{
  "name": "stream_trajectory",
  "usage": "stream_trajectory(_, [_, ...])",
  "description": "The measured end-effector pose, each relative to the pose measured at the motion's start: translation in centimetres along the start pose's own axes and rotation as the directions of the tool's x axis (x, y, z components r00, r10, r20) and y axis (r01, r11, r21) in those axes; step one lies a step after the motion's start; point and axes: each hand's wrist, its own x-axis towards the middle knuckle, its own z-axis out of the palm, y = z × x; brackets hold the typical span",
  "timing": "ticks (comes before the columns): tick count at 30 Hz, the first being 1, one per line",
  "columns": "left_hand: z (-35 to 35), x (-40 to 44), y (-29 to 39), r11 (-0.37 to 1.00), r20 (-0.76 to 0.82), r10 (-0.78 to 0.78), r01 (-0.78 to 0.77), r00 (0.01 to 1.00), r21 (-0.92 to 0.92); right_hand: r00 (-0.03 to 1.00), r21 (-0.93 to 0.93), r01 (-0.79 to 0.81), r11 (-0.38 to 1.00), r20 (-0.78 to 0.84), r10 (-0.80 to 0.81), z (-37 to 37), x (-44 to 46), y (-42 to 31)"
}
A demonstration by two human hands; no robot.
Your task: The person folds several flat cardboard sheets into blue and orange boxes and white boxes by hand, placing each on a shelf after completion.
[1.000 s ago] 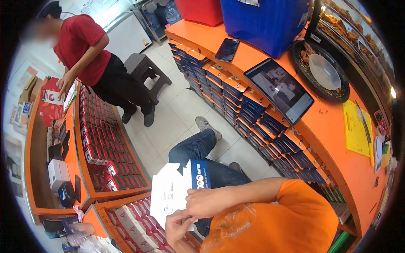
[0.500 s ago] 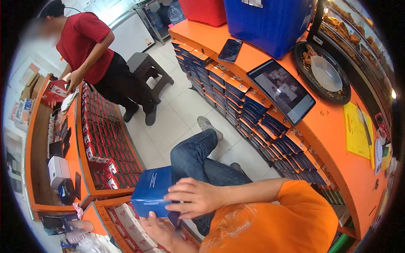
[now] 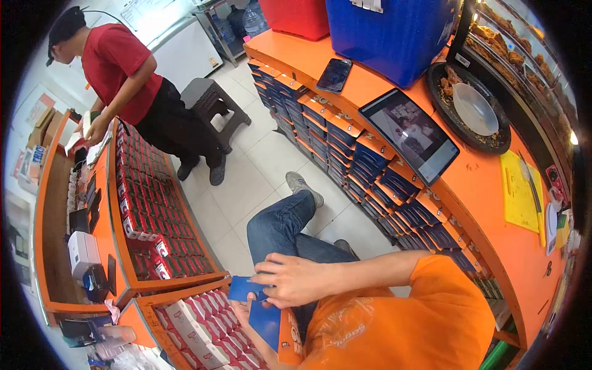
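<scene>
Blue and orange on its outer faces, the small printed card box (image 3: pixel 265 327) is in both hands above the lap, between six and seven o'clock in the view. It looks part-folded — panels stand at angles to one another, and a blue flap (image 3: pixel 244 288) juts toward ten o'clock, untucked — so I judge some folds made and the closing-up undone. Stacked blue-and-orange card boxes (image 3: pixel 354 154) fill the shelf under the orange tabletop (image 3: pixel 481 185), toward one o'clock.

Against the fingers, the box lies between the two hands. The left hand (image 3: pixel 244 318) grasps it from the seven o'clock side, thumb by the flap's lower edge. The right hand (image 3: pixel 287 280) reaches over from two o'clock, fingers bent and spread, tips at the flap — whether pinching or merely pressing, I cannot tell, as overlap hides the contact.
</scene>
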Motion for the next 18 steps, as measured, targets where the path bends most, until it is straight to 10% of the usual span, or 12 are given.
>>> stream_trajectory(10, [1.0,-2.0,2.3,0.877,0.045,-0.395,0.391,0.918,-0.278,0.956,0.317,-0.285,0.905,0.165,0.244,-1.1,-0.3,0.3])
stream_trajectory(18, [0.7,-2.2,2.0,0.913,-0.04,-0.344,0.324,0.938,-0.247,0.967,0.02,-0.246,0.969,0.069,0.244,-1.0,-0.7,-1.6])
